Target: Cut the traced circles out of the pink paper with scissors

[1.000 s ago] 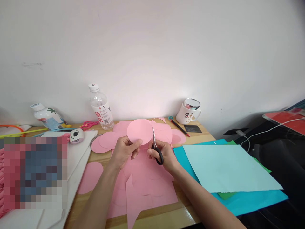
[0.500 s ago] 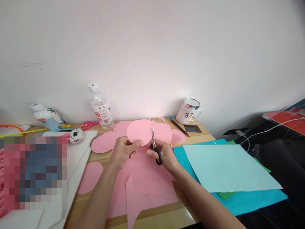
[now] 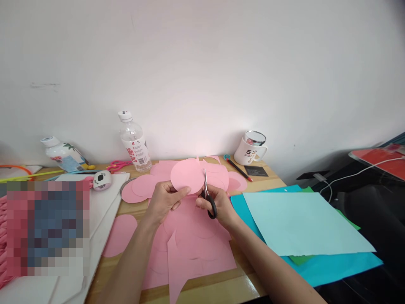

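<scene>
Between thumb and fingers, my left hand (image 3: pixel 167 200) pinches a pink paper circle (image 3: pixel 187 175) by its lower left edge, raised over the table. My right hand (image 3: pixel 218 205) grips black-handled scissors (image 3: pixel 212 207), their blades pointing up along the circle's right edge. Whether the blades are fully closed is hard to make out. Beneath both hands lie pink paper sheets and cut pieces (image 3: pixel 202 236), with a pointed pink scrap (image 3: pixel 176 266) on top toward the front. More pink circles (image 3: pixel 141 188) lie to the left of my hands.
A water bottle (image 3: pixel 134 145) and pink scissors (image 3: pixel 119 165) stand and lie at the back left. A lidded mug (image 3: pixel 249 150), a pencil (image 3: pixel 239 169) and a dark card (image 3: pixel 256 170) are at the back right. Light-blue paper (image 3: pixel 306 221) lies right; white boards (image 3: pixel 104 215) lie left.
The paper circle and scissors have shifted very slightly to the right in the picture. Both hands keep the same holds.
</scene>
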Tool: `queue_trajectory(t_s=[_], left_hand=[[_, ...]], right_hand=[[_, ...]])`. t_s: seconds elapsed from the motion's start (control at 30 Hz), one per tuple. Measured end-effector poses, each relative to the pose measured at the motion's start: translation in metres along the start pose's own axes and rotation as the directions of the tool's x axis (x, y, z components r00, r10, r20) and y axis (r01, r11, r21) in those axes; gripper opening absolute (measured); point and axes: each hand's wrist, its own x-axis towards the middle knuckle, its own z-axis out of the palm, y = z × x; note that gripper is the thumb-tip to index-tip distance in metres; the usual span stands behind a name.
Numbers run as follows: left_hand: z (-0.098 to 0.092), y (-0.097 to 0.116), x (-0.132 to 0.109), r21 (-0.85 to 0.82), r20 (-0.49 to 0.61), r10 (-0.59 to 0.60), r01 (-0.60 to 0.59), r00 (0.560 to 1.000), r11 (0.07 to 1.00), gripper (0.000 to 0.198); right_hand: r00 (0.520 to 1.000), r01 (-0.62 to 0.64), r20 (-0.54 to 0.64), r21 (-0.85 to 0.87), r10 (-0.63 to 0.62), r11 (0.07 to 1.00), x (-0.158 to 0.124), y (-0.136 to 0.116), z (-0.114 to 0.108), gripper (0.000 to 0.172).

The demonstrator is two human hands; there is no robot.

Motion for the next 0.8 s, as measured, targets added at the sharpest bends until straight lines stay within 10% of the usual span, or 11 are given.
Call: queue_trajectory(t_s=[0.8], left_hand=[[0.001,-0.0017,0.0004,0.001,-0.034,0.049,-0.049,0.998,0.999,0.033]], right_hand=[[0.996,-0.021,-0.089,0.061,0.027,0.998,-0.0014,-0.0053,0.0042,0.031]])
